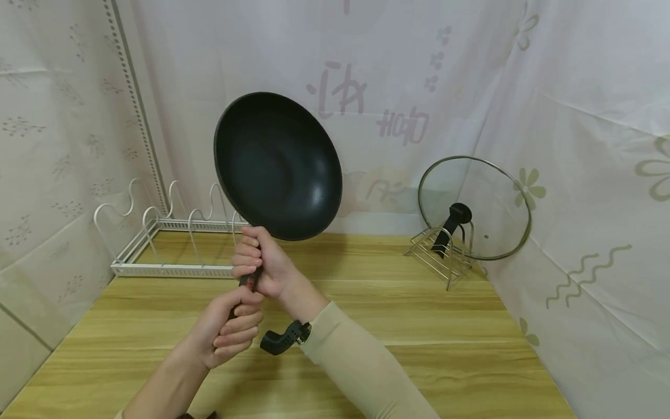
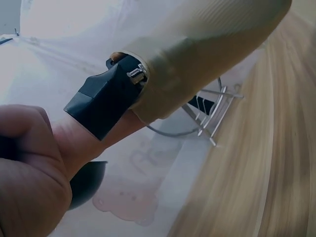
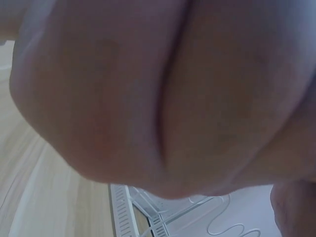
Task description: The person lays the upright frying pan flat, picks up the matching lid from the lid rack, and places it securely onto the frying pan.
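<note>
A dark pan (image 1: 280, 163) is held up over the table (image 1: 366, 308), its inside turned toward the person. 2 hands curl round its handle (image 1: 250, 280): the right hand's (image 1: 267, 262) grip nearer the bowl, the left hand's (image 1: 237, 327) lower down. I'd take the step in hand to be holding the pan aloft; the next move, I reckon, calls for both grips to turn together, keeping the rim off the metal rack (image 1: 173, 270) at the back left. Over right, a glass lid (image 1: 492, 203) stands in a wire stand (image 1: 450, 273).
</note>
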Demonstrator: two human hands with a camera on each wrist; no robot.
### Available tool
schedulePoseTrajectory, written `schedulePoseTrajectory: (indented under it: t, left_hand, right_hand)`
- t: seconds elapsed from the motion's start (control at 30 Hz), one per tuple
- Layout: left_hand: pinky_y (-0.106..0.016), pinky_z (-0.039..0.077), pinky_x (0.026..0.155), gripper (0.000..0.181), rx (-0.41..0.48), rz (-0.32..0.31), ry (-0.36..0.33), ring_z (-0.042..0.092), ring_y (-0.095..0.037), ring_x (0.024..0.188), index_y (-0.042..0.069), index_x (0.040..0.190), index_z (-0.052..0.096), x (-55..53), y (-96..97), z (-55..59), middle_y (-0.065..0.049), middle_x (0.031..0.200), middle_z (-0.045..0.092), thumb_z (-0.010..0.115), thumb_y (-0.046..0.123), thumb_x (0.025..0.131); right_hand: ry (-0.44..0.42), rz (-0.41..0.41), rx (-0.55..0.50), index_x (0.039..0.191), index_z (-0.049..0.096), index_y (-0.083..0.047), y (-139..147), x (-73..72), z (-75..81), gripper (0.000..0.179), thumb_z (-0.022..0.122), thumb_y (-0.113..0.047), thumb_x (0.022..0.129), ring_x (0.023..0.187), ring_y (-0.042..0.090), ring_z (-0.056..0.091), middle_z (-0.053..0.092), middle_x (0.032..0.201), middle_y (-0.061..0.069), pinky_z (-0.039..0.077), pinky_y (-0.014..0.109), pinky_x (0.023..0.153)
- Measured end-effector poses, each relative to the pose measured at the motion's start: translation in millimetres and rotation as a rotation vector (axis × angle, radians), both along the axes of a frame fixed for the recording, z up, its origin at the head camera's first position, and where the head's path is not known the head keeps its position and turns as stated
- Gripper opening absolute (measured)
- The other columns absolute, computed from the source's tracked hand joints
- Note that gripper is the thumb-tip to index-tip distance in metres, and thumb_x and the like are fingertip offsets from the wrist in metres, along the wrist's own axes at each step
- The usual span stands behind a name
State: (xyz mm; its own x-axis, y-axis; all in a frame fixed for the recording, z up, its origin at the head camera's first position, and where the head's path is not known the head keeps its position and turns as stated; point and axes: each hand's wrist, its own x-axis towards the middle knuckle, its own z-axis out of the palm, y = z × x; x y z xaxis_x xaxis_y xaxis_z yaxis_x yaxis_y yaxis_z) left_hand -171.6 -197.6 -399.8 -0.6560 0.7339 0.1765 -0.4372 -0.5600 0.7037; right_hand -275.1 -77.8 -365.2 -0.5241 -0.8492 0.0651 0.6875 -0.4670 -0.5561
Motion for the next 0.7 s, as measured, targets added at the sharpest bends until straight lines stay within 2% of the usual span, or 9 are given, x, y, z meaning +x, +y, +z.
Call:
schedulePoseTrajectory:
  t: [0.33, 0.7]
  left_hand:
    - [-0.021, 0.007, 0.03, 0.04, 0.253, -0.256, -0.03, 0.016, -0.006, 0.036, 0.017, 0.072, 0.02, -7.9, 7.9, -0.4, 0.007, 0.053, 0.022, 0.028, 0.013, 0.111]
    - [-0.019, 0.012, 0.028, 0.039, 0.369, -0.397, -0.064, 0.022, -0.004, 0.035, 0.019, 0.073, 0.023, -13.0, 15.6, 2.8, 0.008, 0.052, 0.027, 0.03, 0.016, 0.111]
  right_hand:
    - [-0.071, 0.015, -0.087, 0.06, 0.04, -0.025, 4, -0.6, 0.4, 0.057, 0.031, -0.029, 0.116, 0.042, 0.001, 0.044, 0.043, 0.051, -0.013, 0.026, 0.01, 0.05]
    - [-0.09, 0.014, -0.172, 0.058, 0.037, -0.024, 7, 0.9, 2.8, 0.058, 0.027, -0.029, 0.116, 0.042, 0.003, 0.043, 0.042, 0.049, -0.012, 0.024, 0.011, 0.05]
